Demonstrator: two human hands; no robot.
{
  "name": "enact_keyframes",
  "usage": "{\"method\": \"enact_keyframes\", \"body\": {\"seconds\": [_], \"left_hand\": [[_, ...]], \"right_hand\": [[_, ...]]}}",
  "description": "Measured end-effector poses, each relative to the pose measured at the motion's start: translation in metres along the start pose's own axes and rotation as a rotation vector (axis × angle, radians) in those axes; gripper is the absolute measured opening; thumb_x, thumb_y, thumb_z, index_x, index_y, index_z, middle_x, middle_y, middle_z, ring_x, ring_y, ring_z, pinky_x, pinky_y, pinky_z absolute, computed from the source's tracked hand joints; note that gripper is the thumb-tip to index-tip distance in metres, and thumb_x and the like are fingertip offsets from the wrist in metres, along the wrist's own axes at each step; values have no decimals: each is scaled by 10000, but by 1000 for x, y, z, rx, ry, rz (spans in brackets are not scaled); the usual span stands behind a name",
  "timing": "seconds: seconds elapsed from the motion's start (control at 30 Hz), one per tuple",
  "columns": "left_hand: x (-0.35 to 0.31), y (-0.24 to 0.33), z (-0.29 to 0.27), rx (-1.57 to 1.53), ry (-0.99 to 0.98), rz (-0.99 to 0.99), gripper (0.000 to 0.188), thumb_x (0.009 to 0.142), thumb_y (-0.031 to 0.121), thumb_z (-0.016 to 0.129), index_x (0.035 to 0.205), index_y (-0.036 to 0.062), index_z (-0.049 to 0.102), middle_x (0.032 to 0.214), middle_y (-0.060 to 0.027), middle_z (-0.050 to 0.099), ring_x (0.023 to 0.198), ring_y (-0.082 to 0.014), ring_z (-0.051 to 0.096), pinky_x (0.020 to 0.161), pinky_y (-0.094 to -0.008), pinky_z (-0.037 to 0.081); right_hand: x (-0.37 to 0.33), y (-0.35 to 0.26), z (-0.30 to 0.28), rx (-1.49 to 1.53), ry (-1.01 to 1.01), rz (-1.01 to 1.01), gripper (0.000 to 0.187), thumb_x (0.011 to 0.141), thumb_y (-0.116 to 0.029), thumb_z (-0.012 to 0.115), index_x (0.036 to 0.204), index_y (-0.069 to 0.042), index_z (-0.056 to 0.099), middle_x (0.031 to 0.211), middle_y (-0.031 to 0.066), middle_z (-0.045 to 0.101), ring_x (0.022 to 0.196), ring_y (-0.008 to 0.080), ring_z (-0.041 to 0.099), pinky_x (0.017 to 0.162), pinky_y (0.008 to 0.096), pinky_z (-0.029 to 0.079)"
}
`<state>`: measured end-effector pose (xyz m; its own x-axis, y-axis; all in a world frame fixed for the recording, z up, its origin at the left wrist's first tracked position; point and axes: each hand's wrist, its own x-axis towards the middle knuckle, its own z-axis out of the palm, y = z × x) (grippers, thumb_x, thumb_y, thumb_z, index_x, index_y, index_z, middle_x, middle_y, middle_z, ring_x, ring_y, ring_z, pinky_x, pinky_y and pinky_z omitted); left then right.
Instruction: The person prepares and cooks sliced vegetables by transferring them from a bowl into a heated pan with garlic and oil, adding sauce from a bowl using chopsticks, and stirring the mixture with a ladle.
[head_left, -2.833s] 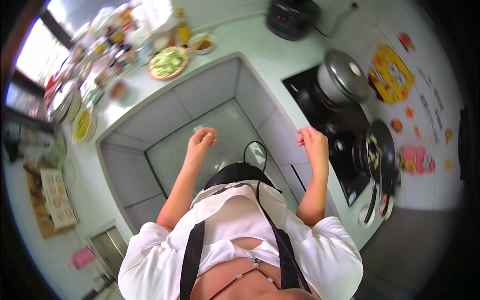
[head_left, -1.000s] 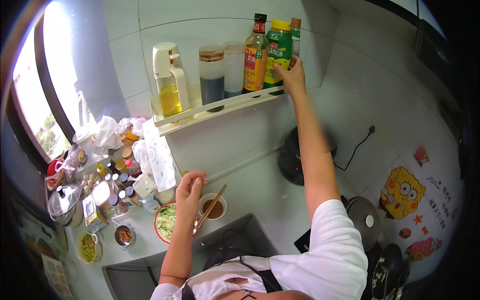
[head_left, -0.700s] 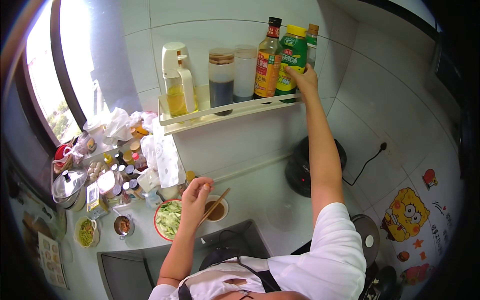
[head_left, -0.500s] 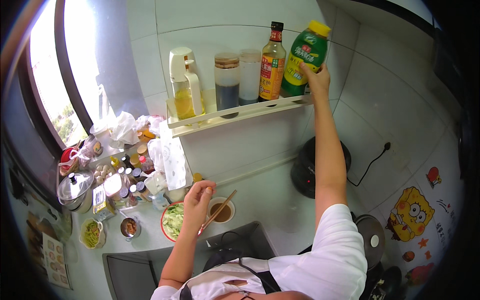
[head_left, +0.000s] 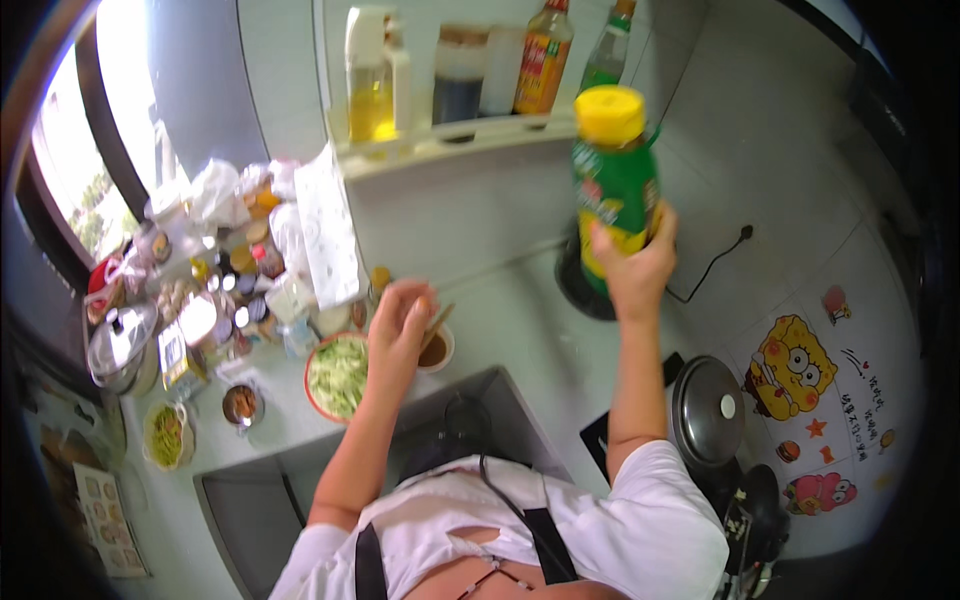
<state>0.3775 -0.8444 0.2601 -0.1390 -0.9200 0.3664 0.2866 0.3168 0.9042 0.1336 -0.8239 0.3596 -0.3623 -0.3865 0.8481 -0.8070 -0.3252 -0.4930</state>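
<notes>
My right hand is wrapped round a green seasoning bottle with a yellow cap and yellow label. The bottle is upright, in front of the right end of the wall shelf and apart from it. Nothing shows in my left hand, whose fingers are loosely bent and a little apart. It hovers between a red-rimmed bowl of sliced green vegetable and a small bowl of brown sauce. Chopsticks lie across the sauce bowl, partly hidden by that hand.
On the shelf stand an oil dispenser, lidded jars and sauce bottles. Crowded jars and bags fill the counter's left. A sink lies in front of me. At right are a black appliance and a lidded pan.
My right hand has taken the green seasoning bottle off the shelf and brought it down toward me. A green-labelled glass bottle now shows behind its former place. My view has tilted downward.
</notes>
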Motion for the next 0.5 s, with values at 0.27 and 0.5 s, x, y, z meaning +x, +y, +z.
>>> {"method": "enact_keyframes", "body": {"seconds": [0.27, 0.5], "left_hand": [[-4, -32, 33, -24, -84, 10, 471, 870, 157, 515, 1262, 2, 303, 1215, -117, 426, 1119, -192, 434, 943, -314, 348], [-45, -66, 31, 38, 7, -63, 446, 849, 189, 542, 1197, -27, 367, 1064, -147, 519, 982, -203, 522, 847, -299, 406]], "right_hand": [[-173, 5, 19, -18, -261, 88, 622, 575, -108, 766, 1121, -16, 481, 948, 161, 604, 802, 308, 620, 702, 341, 497], [-229, 7, 6, -120, -434, 79, 656, 570, -136, 764, 1147, -30, 470, 984, 161, 593, 848, 324, 601, 713, 366, 491]]}}
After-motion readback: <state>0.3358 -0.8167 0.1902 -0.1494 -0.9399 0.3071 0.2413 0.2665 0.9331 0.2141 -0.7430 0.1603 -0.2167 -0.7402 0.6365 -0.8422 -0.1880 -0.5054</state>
